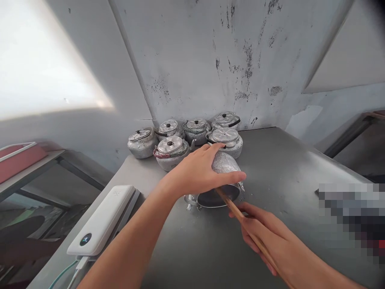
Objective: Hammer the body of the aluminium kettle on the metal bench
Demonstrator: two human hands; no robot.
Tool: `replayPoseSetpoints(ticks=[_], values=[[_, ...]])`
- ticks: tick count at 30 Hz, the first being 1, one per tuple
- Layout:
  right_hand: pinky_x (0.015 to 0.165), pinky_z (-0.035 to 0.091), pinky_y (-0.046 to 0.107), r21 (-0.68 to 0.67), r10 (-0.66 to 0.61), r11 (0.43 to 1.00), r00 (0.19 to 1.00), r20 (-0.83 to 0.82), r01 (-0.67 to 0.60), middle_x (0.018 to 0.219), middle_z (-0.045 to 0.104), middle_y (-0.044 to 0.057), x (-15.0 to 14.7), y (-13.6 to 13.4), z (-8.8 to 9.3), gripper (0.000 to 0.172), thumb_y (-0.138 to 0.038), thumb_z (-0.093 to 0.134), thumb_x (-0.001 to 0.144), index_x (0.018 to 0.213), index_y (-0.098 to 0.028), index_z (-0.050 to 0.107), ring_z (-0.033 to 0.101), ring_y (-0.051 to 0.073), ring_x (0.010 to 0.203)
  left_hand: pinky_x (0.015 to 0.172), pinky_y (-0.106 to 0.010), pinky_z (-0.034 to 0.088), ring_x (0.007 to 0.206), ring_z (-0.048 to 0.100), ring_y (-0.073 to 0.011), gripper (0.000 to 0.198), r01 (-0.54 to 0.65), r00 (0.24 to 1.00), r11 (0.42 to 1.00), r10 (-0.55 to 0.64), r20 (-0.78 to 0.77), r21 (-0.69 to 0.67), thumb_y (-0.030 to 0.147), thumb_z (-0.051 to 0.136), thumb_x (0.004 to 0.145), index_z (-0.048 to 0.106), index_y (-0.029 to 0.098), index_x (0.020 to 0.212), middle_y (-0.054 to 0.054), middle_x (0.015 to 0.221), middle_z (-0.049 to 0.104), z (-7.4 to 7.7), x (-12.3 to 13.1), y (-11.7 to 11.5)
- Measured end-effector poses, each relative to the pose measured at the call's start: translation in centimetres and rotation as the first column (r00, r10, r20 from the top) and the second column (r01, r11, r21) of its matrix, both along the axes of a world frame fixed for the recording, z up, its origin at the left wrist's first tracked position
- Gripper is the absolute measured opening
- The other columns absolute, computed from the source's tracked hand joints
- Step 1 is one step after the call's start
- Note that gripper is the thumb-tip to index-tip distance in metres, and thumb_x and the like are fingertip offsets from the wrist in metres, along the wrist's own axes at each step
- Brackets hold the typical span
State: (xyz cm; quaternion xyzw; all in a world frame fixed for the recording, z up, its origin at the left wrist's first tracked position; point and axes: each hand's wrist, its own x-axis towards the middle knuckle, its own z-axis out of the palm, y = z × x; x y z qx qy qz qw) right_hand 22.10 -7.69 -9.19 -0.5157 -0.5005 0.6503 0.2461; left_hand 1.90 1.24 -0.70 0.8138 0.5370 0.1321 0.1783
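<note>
A dented aluminium kettle (pixel 226 162) lies tipped on its side on the metal table, its dark round mouth facing me. My left hand (pixel 204 168) grips it from above, thumb over the near rim and fingers across its body. In my right hand (pixel 264 233) is a wooden stick (pixel 236 209), fingers wrapped round it. The stick's far end goes in at the kettle's mouth and is hidden there. Beyond my left hand stands an upright lidded kettle (pixel 226 136). To its left is another kettle with a red-and-green wrapped handle (pixel 161 155).
More aluminium kettles (pixel 197 125) stand at the back near the stained wall (pixel 192 60). A white power bank (pixel 104 218) with cables lies at the table's left edge. A pixelated patch (pixel 355 212) covers the right side. A shelf with a pink bin (pixel 21 160) is at left.
</note>
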Motion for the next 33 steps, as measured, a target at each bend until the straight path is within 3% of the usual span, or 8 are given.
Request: replayPoseSetpoints(ticks=[2,4,7,12,16,21,27,33], values=[[0.050,0.041,0.020,0.064,0.048,0.997,0.999,0.002,-0.048,0.071,0.048,-0.009,0.2,-0.1,-0.5,0.026,-0.044,0.039,0.107,0.096,-0.024,0.051,0.047,0.009,0.053,0.108,-0.046,0.041,0.138,0.050,-0.0390,0.100,-0.014,1.000,1.000,0.013,-0.008,-0.009,0.090,0.051,0.082,0.046,0.023,0.156,-0.014,0.153,0.053,-0.1,0.0,0.3],[0.043,0.041,0.021,0.079,0.109,0.991,0.993,0.039,-0.112,0.080,0.057,-0.007,0.1,-0.2,-0.4,0.019,-0.044,0.039,0.107,0.110,-0.027,0.045,0.048,0.007,0.043,0.105,-0.044,0.043,0.134,0.053,-0.0386,0.098,-0.041,0.999,0.999,0.041,-0.007,-0.009,0.091,0.050,0.082,0.051,0.022,0.151,-0.014,0.148,0.057,-0.1,-0.2,0.6],[0.037,0.032,0.020,0.043,0.130,0.990,0.991,0.043,-0.132,0.094,0.063,-0.005,-0.1,-0.3,0.2,0.028,-0.039,0.045,0.104,0.130,-0.032,0.035,0.036,0.004,0.035,0.099,-0.043,0.045,0.131,0.055,-0.0389,0.096,-0.047,0.999,0.999,0.047,-0.006,-0.006,0.091,0.049,0.082,0.053,0.022,0.149,-0.014,0.146,0.059,-0.1,-0.5,0.9],[0.052,0.038,0.023,0.002,0.033,0.999,0.995,-0.095,-0.033,0.091,0.062,-0.004,-0.4,-0.7,0.2,0.036,-0.044,0.050,0.099,0.132,-0.031,0.044,0.040,0.009,0.052,0.092,-0.041,0.048,0.124,0.059,-0.0383,0.088,-0.010,1.000,1.000,0.010,0.005,-0.018,0.085,0.059,0.081,0.057,0.025,0.144,-0.012,0.141,0.063,0.2,-0.9,1.1],[0.045,0.032,0.021,-0.097,0.088,0.991,0.995,-0.049,-0.093,0.064,0.046,-0.011,-0.4,-0.4,-0.2,0.051,-0.061,0.042,0.100,0.137,-0.027,0.041,0.036,0.011,0.046,0.090,-0.041,0.048,0.119,0.061,-0.0374,0.086,0.007,1.000,1.000,-0.007,0.012,-0.021,0.084,0.060,0.080,0.059,0.024,0.142,-0.012,0.137,0.065,0.4,-0.5,0.9],[0.038,0.032,0.018,-0.090,0.098,0.991,0.995,0.005,-0.097,0.049,0.039,-0.013,-0.2,0.0,0.5,0.059,-0.070,0.033,0.099,0.134,-0.025,0.046,0.030,0.012,0.042,0.092,-0.042,0.047,0.118,0.060,-0.0366,0.089,-0.012,1.000,1.000,0.012,0.002,-0.013,0.087,0.059,0.079,0.058,0.024,0.142,-0.011,0.132,0.067,0.2,-0.1,0.7],[0.039,0.030,0.018,-0.191,0.098,0.978,0.992,0.077,-0.082,0.042,0.040,-0.011,-0.2,0.0,1.1,0.049,-0.056,0.032,0.102,0.117,-0.021,0.062,0.031,0.010,0.039,0.096,-0.043,0.046,0.122,0.059,-0.0369,0.090,-0.040,0.999,0.998,0.040,-0.011,-0.047,0.087,0.059,0.080,0.055,0.023,0.143,-0.013,0.134,0.065,0.4,0.0,0.8],[0.040,0.032,0.020,-0.194,0.059,0.980,0.995,0.076,-0.043,0.043,0.040,-0.009,-0.3,0.0,1.6,0.053,-0.058,0.032,0.100,0.108,-0.021,0.070,0.034,0.011,0.041,0.096,-0.043,0.045,0.124,0.058,-0.0379,0.092,-0.030,0.999,0.999,0.030,-0.023,-0.031,0.090,0.057,0.079,0.054,0.024,0.145,-0.013,0.136,0.064,0.3,0.1,0.7]])
